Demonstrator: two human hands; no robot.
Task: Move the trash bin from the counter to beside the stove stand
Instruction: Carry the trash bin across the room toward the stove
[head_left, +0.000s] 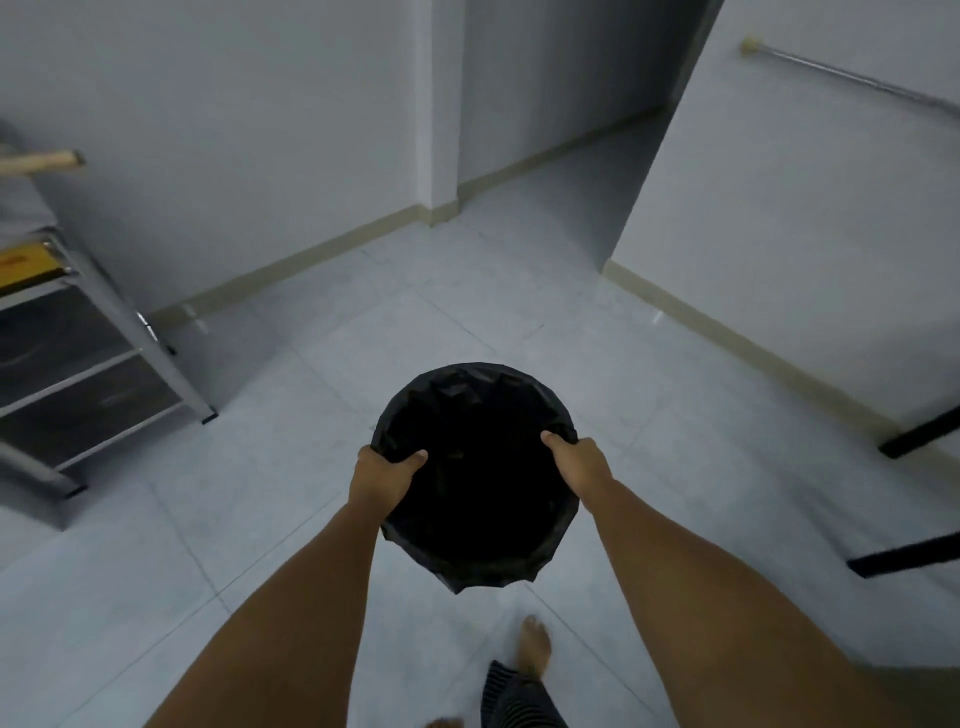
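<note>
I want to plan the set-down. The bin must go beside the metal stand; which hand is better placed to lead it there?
The left hand. It grips the trash bin rim on the side facing the stove stand; the right hand holds the far side.

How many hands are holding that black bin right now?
2. The left hand grips the left side of the trash bin rim; the right hand grips the right side. Fingers under the rim are hidden.

A trash bin (475, 478) is held at centre, above the floor (649, 467), gripped at nine o'clock by the left hand (382, 475) and at three o'clock by the right hand (582, 467). A metal stand (93, 364) is placed at ten o'clock, against the wall (234, 156).
</note>
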